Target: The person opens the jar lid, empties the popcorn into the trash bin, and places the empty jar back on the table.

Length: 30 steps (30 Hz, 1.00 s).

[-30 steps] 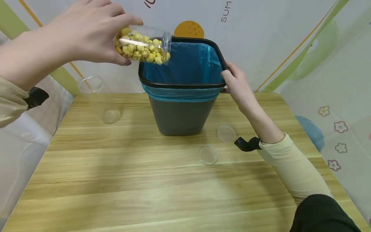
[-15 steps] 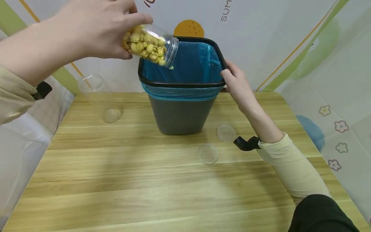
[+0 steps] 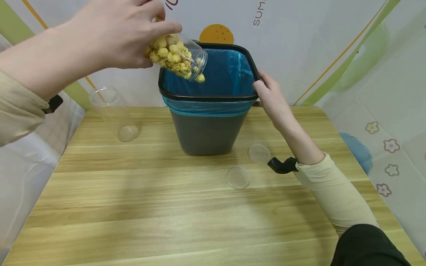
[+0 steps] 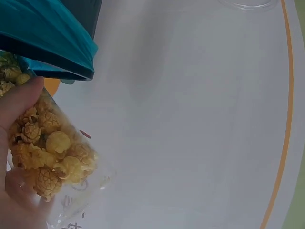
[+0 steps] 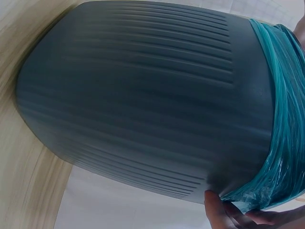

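Observation:
My left hand (image 3: 124,35) grips a clear plastic jar (image 3: 197,50) of yellow popcorn (image 3: 171,55). The jar tilts mouth-down over the left part of a dark grey trash bin (image 3: 207,135), and a piece of popcorn shows at its lip. In the left wrist view, the popcorn (image 4: 52,145) shows through the jar's wall beside my thumb (image 4: 23,101). A blue bag (image 3: 213,110) lines the bin and folds over its outside. My right hand (image 3: 271,94) holds the bin's black rim on the right; its fingertips (image 5: 213,202) appear below the bag in the right wrist view.
A tall clear container (image 3: 114,114) without a lid stands at the table's back left. Two clear round lids (image 3: 259,153) lie in front of the bin to the right on the wooden table (image 3: 149,218). A printed white curtain (image 3: 296,33) hangs behind.
My left hand has moved right and tipped the jar further down. Popcorn has slid towards the jar's mouth, with a piece at the lip. The right hand and bin have stayed put.

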Each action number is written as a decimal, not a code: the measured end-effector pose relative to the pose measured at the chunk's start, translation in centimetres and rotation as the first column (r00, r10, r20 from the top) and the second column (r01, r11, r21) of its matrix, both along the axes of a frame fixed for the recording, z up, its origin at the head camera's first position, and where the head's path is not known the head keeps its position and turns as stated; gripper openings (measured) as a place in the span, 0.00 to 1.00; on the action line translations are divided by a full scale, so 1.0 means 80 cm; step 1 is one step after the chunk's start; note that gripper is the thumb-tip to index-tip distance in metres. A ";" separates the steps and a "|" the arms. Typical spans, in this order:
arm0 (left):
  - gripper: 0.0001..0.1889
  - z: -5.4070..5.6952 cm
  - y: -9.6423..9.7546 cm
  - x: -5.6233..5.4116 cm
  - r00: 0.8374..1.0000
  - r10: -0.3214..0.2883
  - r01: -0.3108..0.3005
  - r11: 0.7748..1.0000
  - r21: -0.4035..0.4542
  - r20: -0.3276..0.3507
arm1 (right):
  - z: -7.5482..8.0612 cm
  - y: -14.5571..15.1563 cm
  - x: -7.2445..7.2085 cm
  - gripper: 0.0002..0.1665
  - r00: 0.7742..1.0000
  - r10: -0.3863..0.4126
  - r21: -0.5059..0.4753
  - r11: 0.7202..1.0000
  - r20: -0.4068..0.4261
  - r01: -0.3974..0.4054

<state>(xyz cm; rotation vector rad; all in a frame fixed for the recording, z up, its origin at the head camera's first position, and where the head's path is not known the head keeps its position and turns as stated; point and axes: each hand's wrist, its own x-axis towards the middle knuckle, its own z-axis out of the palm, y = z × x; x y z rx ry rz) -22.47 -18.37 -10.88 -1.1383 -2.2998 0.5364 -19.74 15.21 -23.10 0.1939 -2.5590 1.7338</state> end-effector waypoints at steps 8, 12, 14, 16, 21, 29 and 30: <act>0.49 0.004 0.009 0.001 0.997 0.031 -0.037 0.996 -0.083 -0.074 | 0.000 0.001 -0.001 0.34 1.000 -0.007 0.008 1.000 0.008 0.006; 0.52 0.006 0.013 0.001 0.993 0.060 -0.072 0.990 -0.123 -0.101 | 0.000 0.001 -0.001 0.35 1.000 -0.004 0.005 1.000 0.010 0.004; 0.53 0.006 0.015 0.001 0.990 0.071 -0.088 0.986 -0.145 -0.118 | 0.000 0.001 -0.001 0.35 1.000 -0.002 0.001 1.000 0.008 0.002; 0.54 0.006 0.016 0.000 0.988 0.082 -0.103 0.981 -0.165 -0.131 | 0.001 0.000 -0.001 0.35 1.000 -0.001 -0.001 1.000 0.008 0.001; 0.55 0.007 0.018 -0.002 0.985 0.089 -0.116 0.975 -0.187 -0.147 | 0.001 0.000 -0.002 0.34 1.000 0.004 -0.010 1.000 0.008 -0.004; 0.53 0.008 0.019 -0.002 0.979 0.059 -0.099 0.974 -0.205 -0.194 | 0.000 0.000 -0.003 0.35 1.000 0.008 -0.005 1.000 0.005 -0.008; 0.53 0.008 0.019 -0.001 0.978 0.056 -0.098 0.973 -0.208 -0.199 | 0.000 0.000 -0.002 0.35 1.000 0.009 -0.005 1.000 0.003 -0.009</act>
